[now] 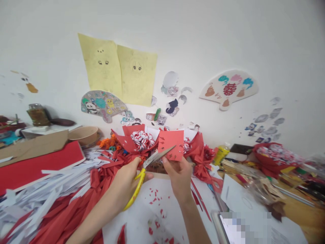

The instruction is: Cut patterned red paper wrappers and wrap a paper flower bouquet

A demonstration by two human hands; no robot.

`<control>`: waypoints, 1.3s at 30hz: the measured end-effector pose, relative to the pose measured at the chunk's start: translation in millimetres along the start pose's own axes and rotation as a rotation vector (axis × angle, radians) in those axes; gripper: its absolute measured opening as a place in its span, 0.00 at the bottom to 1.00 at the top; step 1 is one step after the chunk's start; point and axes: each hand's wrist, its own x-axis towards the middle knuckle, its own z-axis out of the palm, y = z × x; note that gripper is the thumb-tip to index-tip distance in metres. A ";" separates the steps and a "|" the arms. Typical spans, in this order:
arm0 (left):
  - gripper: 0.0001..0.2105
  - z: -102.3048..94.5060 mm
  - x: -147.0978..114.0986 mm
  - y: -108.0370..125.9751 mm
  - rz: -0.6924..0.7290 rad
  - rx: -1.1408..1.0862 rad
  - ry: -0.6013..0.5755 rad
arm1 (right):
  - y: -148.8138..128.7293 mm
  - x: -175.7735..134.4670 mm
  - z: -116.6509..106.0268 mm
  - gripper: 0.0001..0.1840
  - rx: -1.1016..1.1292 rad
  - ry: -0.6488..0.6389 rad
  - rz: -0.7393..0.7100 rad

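My left hand (132, 174) is closed around the yellow handles of a pair of scissors (139, 184). The metal blades point up to the right and lie across the front of a square of red paper (171, 142). My right hand (179, 174) pinches that paper by its lower edge, thumb in front. Small cut-out holes show along the paper's left side and near its bottom. Below both hands, tiny red paper scraps (155, 196) are scattered over a white sheet (137, 217). Whether the blades touch the paper cannot be made out.
Heaps of white paper strips (61, 179) and red paper strips (83, 200) cover the left. Red-wrapped paper flower bouquets (142, 139) stand against the wall. A phone (223, 227), white papers (238, 193) and a yellow bottle (221, 154) are on the right.
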 end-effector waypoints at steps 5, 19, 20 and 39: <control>0.12 1.1 -0.4 -0.7 -0.043 -0.005 -0.002 | 1.1 0.0 1.0 0.07 0.028 -0.010 0.024; 0.12 -15.0 -11.2 -13.0 -0.064 -0.143 -0.055 | -6.7 10.5 -22.6 0.08 0.097 -0.153 0.047; 0.12 -16.5 -11.3 -16.2 -0.063 -0.158 -0.063 | -6.3 11.5 -23.8 0.09 0.121 -0.171 0.052; 0.15 14.2 15.8 25.0 -0.039 -0.875 0.302 | 7.1 9.0 -15.8 0.15 0.150 -0.469 0.167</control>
